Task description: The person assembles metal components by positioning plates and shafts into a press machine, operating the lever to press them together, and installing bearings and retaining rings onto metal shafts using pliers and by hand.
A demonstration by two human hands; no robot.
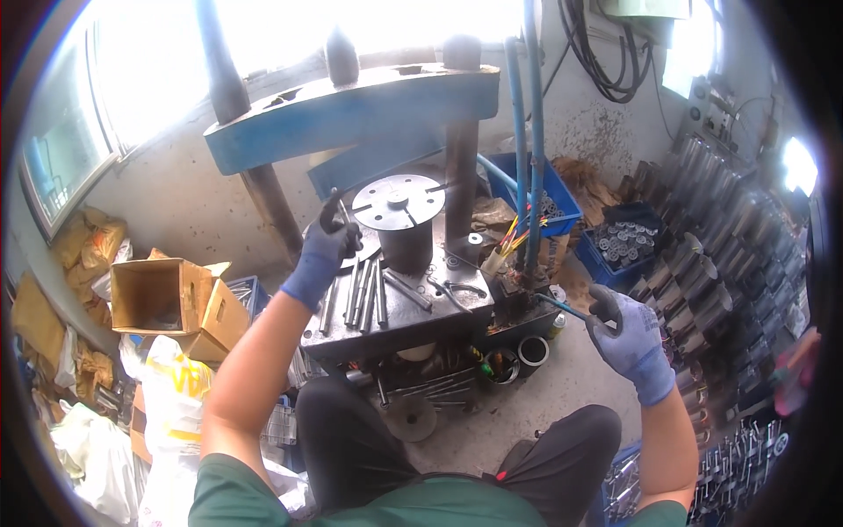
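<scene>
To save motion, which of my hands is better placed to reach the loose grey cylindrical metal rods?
Probably left: your blue-gloved left hand is near those rods, beside the round slotted metal disc; your right hand holds the blue lever, farther away.

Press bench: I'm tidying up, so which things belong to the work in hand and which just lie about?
Likely in use:
press
disc near left hand
rods
lever in right hand

Likely just lying about:
cardboard box
white bag
</scene>
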